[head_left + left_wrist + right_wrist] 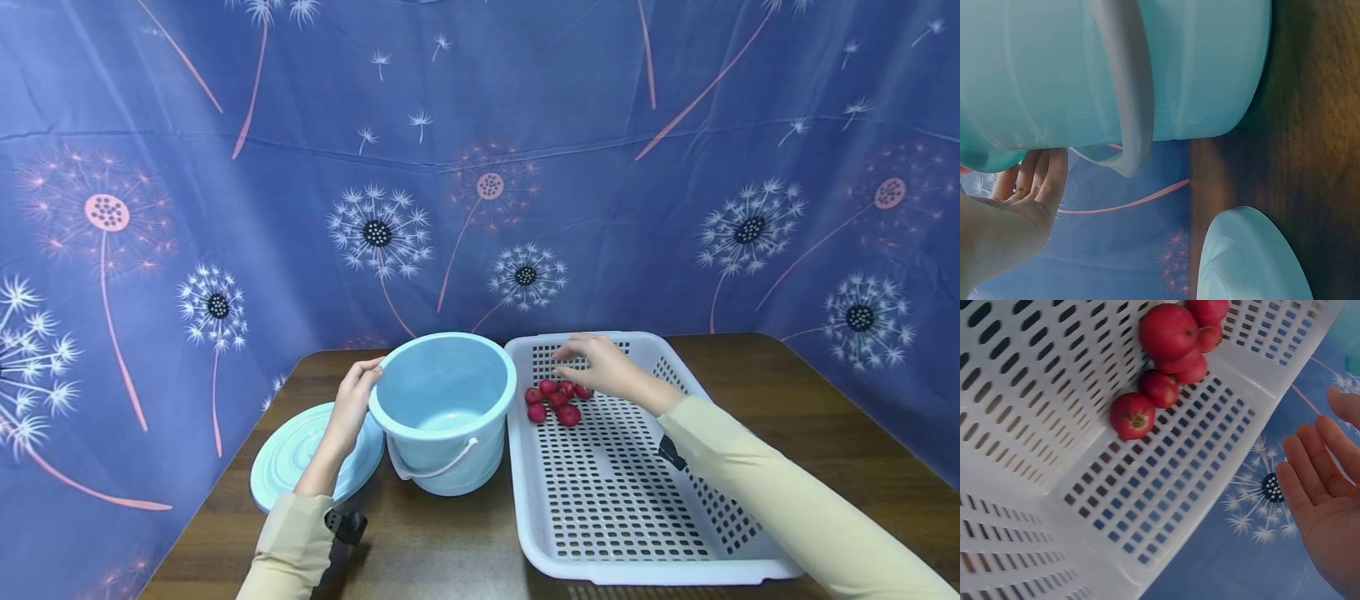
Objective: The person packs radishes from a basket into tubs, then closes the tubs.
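My left hand (357,396) grips the rim of a light-blue bucket (450,458). In the left wrist view its fingers (1038,178) lie against the outer wall just below the rim. The bucket stands upright, and the visible part of its inside holds nothing. Several small, round red fruits (568,415) lie together near the back left of a white perforated basket (528,508). Above them hovers my right hand (603,367), fingers loosely bent around nothing. From the right wrist this hand (1329,494) appears apart from the fruits (1132,416).
A round light-blue lid (288,458) lies left of the bucket on the brown wooden table (450,542). The bucket's handle (438,468) hangs down in front. Basket and bucket stand side by side. Behind the table hangs a blue dandelion-patterned cloth (600,208).
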The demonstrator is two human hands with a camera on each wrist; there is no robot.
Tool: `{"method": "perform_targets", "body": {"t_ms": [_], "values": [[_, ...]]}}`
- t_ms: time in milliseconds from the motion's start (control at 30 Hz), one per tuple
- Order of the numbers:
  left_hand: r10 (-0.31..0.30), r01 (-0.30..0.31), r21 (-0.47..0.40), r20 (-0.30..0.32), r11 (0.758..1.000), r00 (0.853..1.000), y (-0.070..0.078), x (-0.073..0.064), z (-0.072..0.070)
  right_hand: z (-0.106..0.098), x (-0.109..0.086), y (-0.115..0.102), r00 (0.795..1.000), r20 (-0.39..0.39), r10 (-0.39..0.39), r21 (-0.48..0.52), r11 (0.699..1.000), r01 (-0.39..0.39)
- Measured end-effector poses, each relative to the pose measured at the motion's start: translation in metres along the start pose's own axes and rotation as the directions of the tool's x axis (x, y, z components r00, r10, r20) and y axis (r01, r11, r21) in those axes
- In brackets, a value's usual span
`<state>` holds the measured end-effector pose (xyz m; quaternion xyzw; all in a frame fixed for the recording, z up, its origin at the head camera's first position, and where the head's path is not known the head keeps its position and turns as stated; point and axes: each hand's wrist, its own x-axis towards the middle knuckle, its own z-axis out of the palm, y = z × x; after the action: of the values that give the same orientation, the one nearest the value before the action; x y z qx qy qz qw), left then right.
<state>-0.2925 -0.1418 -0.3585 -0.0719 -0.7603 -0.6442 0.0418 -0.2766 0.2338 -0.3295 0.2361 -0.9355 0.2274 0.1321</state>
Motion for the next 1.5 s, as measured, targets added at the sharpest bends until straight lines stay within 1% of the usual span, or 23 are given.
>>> {"method": "perform_targets", "body": {"t_ms": [133, 267, 433, 533, 667, 867, 1033, 1167, 1500], "values": [[0.008, -0.008, -0.001, -0.003, 1.000, 1.000, 0.000, 0.000, 0.000, 0.001, -0.004, 0.008, 0.999, 0.012, 0.030, -0.003, 1.000, -0.030], [0.006, -0.006, -0.006, -0.005, 1.000, 1.000, 0.000, -0.001, 0.000, 0.003, -0.005, 0.016, 0.998, 0.037, 0.041, -0.008, 0.999, -0.041], [0.005, -0.005, -0.012, -0.007, 1.000, 1.000, 0.000, -0.002, 0.001, 0.007, -0.008, 0.019, 0.995, 0.066, 0.077, -0.022, 0.997, -0.075], [0.005, -0.005, -0.013, -0.003, 1.000, 1.000, 0.000, -0.002, 0.002, 0.011, -0.009, 0.022, 0.994, 0.077, 0.079, -0.053, 0.996, -0.075], [0.007, -0.007, -0.013, 0.006, 1.000, 1.000, 0.000, -0.003, 0.002, 0.017, -0.011, 0.026, 0.993, 0.089, 0.079, -0.069, 0.995, -0.073], [0.006, -0.006, -0.015, 0.004, 1.000, 1.000, 0.000, -0.003, 0.001, 0.026, -0.013, 0.032, 0.988, 0.137, 0.068, -0.061, 0.996, -0.060], [0.000, 0.000, -0.015, -0.005, 1.000, 1.000, -0.002, -0.003, 0.002, 0.032, -0.014, 0.031, 0.985, 0.162, 0.060, -0.045, 0.998, -0.053], [-0.007, 0.007, -0.012, -0.013, 1.000, 1.000, -0.002, -0.002, 0.002, 0.034, -0.015, 0.028, 0.983, 0.178, 0.054, -0.068, 0.997, -0.043], [-0.009, 0.009, -0.024, -0.009, 1.000, 1.000, 0.000, -0.002, 0.002, 0.040, -0.015, 0.025, 0.968, 0.229, 0.104, -0.115, 0.990, -0.079]]}}
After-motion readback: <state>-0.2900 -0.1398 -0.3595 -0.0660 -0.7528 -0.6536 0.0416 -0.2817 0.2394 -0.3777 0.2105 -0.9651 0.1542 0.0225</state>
